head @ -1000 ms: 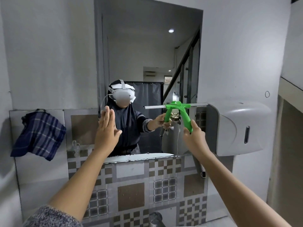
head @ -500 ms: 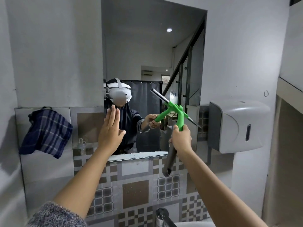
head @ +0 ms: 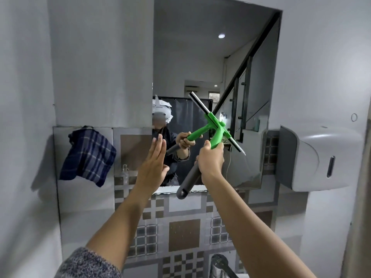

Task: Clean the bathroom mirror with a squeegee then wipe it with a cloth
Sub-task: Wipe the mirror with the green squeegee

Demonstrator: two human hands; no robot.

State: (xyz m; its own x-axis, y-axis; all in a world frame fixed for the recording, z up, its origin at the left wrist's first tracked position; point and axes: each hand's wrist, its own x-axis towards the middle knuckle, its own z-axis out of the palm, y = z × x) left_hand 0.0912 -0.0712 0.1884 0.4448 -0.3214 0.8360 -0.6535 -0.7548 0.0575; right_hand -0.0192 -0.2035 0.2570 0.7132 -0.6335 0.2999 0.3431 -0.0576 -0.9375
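Note:
The wall mirror [head: 200,57] hangs ahead, tall and frameless. My right hand [head: 211,161] grips the squeegee [head: 217,135], which has a green head and a grey handle that sticks down and left past my fist. Its blade lies tilted on the glass, running from upper left to lower right over the mirror's lower middle. My left hand [head: 153,167] is held up flat with fingers together, empty, at the mirror's lower left corner. A dark blue checked cloth [head: 88,155] hangs on the wall to the left of the mirror.
A grey paper dispenser [head: 319,157] juts from the wall right of the mirror. Patterned tiles [head: 184,233] cover the wall below it. A dark tap [head: 220,265] shows at the bottom edge. A white wall closes in on the left.
The squeegee blade has turned from level to a steep diagonal, and my right hand has moved left and down across the mirror. My left hand stays raised and flat.

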